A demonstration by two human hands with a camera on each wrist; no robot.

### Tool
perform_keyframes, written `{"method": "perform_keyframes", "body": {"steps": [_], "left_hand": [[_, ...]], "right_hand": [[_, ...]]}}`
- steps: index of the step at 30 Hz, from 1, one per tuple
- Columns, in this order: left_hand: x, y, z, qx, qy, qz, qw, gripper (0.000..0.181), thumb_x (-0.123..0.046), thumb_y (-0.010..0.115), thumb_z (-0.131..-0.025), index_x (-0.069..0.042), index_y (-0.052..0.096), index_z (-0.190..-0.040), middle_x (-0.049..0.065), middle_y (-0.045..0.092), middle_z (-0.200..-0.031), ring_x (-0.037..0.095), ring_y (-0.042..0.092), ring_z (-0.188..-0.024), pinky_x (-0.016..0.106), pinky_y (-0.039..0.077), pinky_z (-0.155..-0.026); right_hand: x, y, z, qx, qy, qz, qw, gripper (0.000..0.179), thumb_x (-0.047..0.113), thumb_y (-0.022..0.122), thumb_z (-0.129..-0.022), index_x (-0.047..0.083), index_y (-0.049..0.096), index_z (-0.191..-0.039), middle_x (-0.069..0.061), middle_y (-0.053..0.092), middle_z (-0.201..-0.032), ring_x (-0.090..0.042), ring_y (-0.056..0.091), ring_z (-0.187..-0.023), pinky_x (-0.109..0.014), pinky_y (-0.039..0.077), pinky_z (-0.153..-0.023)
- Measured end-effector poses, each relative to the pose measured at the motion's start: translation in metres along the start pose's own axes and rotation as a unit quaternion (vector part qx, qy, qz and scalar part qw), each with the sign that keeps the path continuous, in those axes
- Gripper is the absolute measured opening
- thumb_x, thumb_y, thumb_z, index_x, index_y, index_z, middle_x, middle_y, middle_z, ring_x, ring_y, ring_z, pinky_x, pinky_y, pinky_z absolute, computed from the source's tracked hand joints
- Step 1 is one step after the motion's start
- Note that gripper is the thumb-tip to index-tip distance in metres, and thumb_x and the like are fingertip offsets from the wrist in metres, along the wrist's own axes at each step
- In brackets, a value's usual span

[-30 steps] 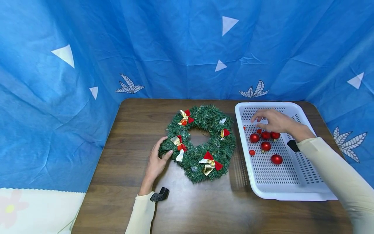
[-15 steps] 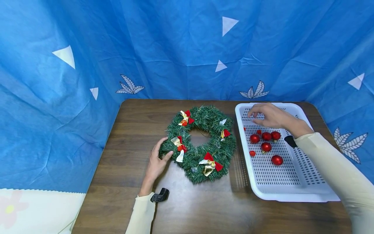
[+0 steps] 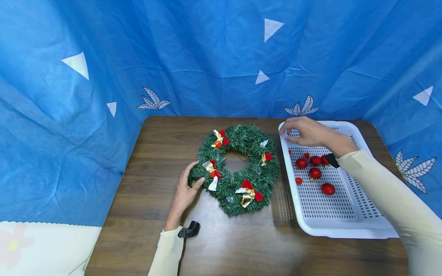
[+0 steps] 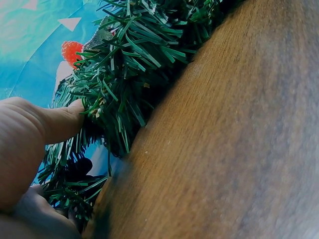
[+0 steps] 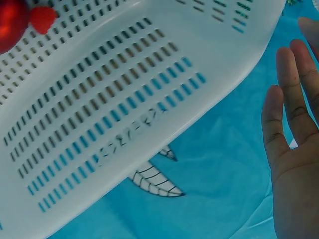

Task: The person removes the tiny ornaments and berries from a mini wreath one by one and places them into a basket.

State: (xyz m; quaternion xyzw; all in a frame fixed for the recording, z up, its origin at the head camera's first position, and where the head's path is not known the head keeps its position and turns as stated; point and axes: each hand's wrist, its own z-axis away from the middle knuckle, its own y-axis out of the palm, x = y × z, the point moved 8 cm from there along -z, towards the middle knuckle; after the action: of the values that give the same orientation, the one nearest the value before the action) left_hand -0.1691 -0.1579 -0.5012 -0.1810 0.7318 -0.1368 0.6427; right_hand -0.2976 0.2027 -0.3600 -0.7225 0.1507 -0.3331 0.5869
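A green tinsel wreath (image 3: pixel 266 191) decorated with red, gold and white bows lies flat on the table. My left hand (image 3: pixel 184 195) grips its left side. In the left wrist view the thumb (image 4: pixel 65 122) presses into the green needles, with other fingers lower down, partly hidden by them. Over the far left corner of a white perforated basket (image 3: pixel 333 231) is my right hand (image 3: pixel 307 132), its fingers loosely bent and nothing visible between them. Several shiny red ball ornaments (image 3: pixel 328 188) lie in the basket, along with small red berry-like pieces (image 3: pixel 298 180).
The wooden table (image 3: pixel 148 153) carries both wreath and basket, with the basket at the right edge. A blue curtain (image 3: pixel 207 57) with white triangles and leaf prints hangs behind and at the sides. Pale floral fabric (image 3: pixel 45 245) shows at the lower left.
My right hand has moved left and away from me, from over the middle of the basket to its far left corner. The left hand and the wreath have stayed put.
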Motion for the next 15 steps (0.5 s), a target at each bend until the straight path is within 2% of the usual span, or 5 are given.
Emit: {"method": "perform_keyframes", "body": {"steps": [11,15], "left_hand": [[0.0,0.0,0.0,0.002,-0.003,0.001,1.0,0.059,-0.025,0.072,-0.093,-0.023,0.048,-0.147,0.009,0.047,-0.152,0.033,0.04,-0.142,0.059,0.03,-0.116],[0.0,0.0,0.0,0.0,0.0,0.0,1.0,0.06,-0.026,0.073,-0.093,-0.024,0.048,-0.148,0.009,0.047,-0.152,0.033,0.04,-0.142,0.059,0.031,-0.115]], "right_hand": [[0.022,0.007,-0.03,0.033,-0.028,-0.005,0.999,0.017,0.006,0.074,-0.087,0.013,0.074,-0.103,0.002,0.068,-0.1,-0.015,0.063,-0.087,-0.04,0.053,-0.077],[0.033,0.01,-0.041,0.041,-0.05,-0.004,0.9979,0.018,0.008,0.074,-0.087,0.013,0.073,-0.105,0.001,0.067,-0.101,-0.013,0.061,-0.084,-0.038,0.052,-0.075]]}}
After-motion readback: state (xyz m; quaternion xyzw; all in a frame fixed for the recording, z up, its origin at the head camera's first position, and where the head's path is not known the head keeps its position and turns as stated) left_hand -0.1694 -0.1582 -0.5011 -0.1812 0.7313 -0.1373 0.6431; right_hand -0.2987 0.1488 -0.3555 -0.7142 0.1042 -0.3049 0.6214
